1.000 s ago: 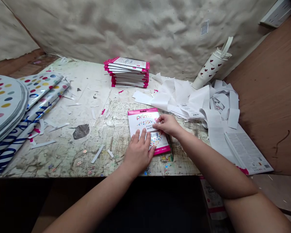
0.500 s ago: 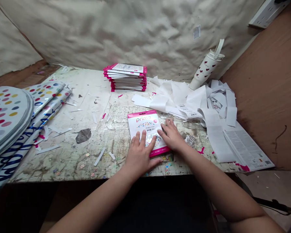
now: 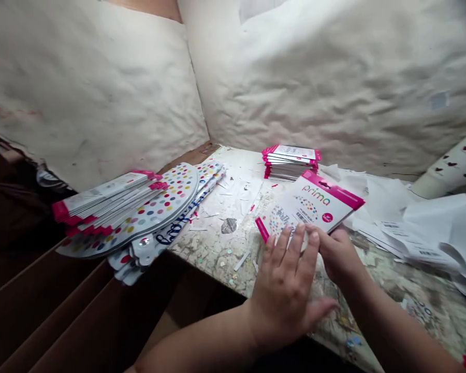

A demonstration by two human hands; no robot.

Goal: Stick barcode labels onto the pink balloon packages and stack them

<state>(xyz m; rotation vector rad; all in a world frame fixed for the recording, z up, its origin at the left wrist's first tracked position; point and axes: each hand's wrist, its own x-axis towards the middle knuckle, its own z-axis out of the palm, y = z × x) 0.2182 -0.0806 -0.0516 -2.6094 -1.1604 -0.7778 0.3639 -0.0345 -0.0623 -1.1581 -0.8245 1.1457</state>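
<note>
A white and pink balloon packet (image 3: 314,199) printed "prima" is tilted up off the table, its pink header towards the upper right. My right hand (image 3: 339,256) grips its right edge, the thumb at the front and the other fingers mostly hidden behind. Across the lower front of the packet lies my left hand (image 3: 289,282), fingers stretched out and thumb spread away. Behind the packet is a stack of similar packets (image 3: 291,161). More packets (image 3: 104,202) rest in a slanted pile at the left, on top of round dotted foil balloons (image 3: 178,181).
Crumpled white label backing strips (image 3: 419,217) cover the right of the worn table (image 3: 205,246). A white tumbler with hearts (image 3: 456,163) leans at the far right. Paper scraps and pink bits are scattered about. Paper-covered walls (image 3: 140,88) enclose the back and left.
The view has swung left, bringing the left pile of packets into sight. The packet has come up off the table and turned clockwise, and my right hand has closed on its edge.
</note>
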